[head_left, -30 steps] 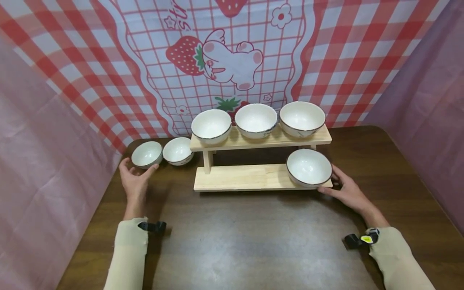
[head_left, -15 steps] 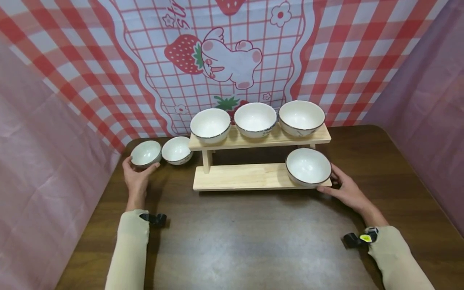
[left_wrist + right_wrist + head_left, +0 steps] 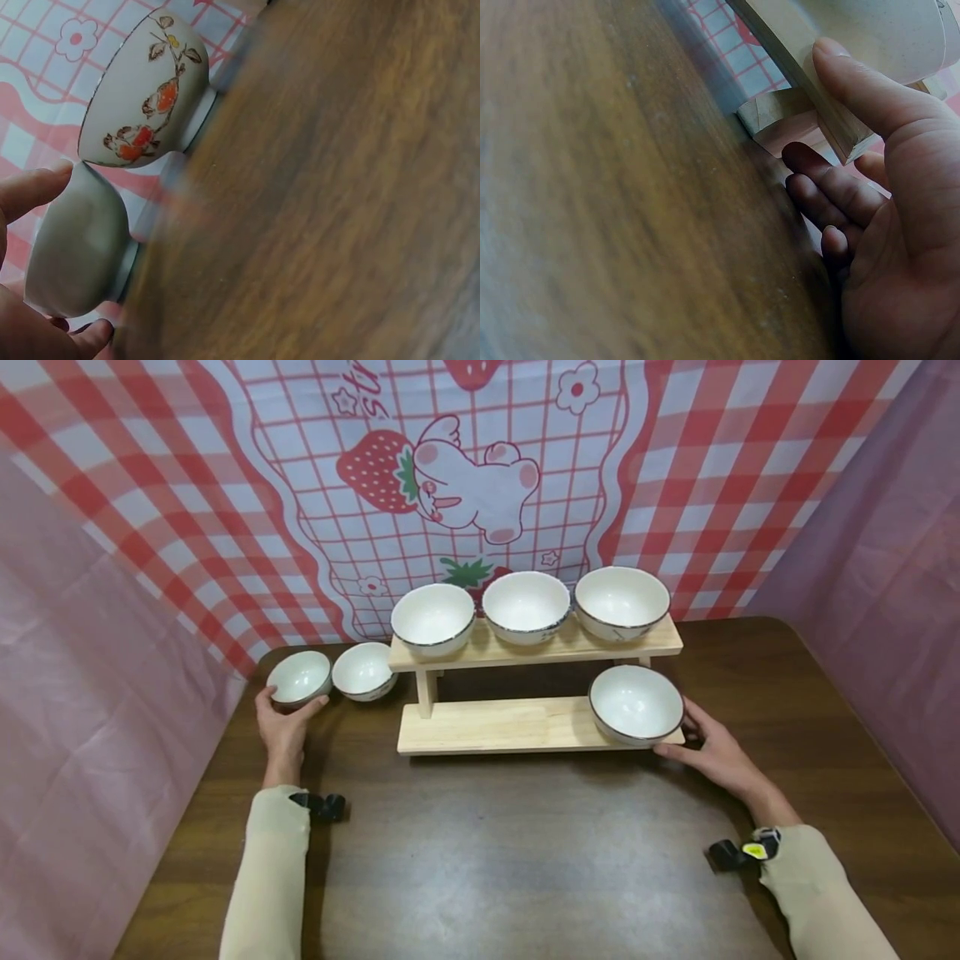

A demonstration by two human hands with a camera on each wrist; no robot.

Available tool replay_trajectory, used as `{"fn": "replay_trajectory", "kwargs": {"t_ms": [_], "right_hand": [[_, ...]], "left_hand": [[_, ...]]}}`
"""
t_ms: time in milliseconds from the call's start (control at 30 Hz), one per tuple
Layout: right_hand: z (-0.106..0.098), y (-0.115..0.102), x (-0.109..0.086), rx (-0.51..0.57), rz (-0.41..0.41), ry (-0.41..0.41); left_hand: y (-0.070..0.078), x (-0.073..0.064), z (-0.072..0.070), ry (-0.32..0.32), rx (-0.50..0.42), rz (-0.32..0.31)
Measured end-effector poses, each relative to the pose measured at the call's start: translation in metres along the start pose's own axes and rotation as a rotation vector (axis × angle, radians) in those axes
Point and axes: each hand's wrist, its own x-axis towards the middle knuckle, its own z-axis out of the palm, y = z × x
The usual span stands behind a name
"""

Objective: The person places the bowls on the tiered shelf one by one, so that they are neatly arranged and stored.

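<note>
At the table's far left, my left hand [image 3: 283,733] has thumb and fingers around a small greenish-white bowl [image 3: 300,678]. In the left wrist view, the thumb lies at this plain bowl's [image 3: 79,240] upper side and fingertips show near its foot. A second small bowl [image 3: 364,672], painted with red flowers or fruit outside, stands beside it. On the right, my right hand [image 3: 718,763] holds the side of a larger dark-rimmed white bowl [image 3: 636,703] on the lower shelf. The right wrist view shows its thumb [image 3: 855,79] against the bowl, other fingers curled below the shelf edge.
A two-tier wooden stand [image 3: 487,727] stands at the back of the brown table [image 3: 480,852]. Three white bowls line its upper shelf: left [image 3: 433,618], middle [image 3: 527,606] and right [image 3: 621,602]. A red checked cloth [image 3: 690,485] hangs behind; pink cloths hang at both sides.
My left hand has moved slightly forward and closed in around the small greenish bowl. The right hand and its bowl have stayed put. The head view has shifted a little.
</note>
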Motion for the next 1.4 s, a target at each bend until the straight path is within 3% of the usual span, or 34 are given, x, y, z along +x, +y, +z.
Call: {"fn": "replay_trajectory", "kwargs": {"t_ms": [400,733,1400], "right_hand": [[-0.001,-0.001,0.0,0.006,-0.008,0.005],[0.001,0.002,0.0,0.016,-0.009,0.003],[0.001,0.001,0.0,0.007,0.003,0.003]], "left_hand": [[-0.008,0.007,0.006,0.041,-0.082,0.014],[-0.012,0.012,0.009,0.103,-0.015,0.016],[-0.016,0.014,0.01,0.178,-0.063,0.013]]}}
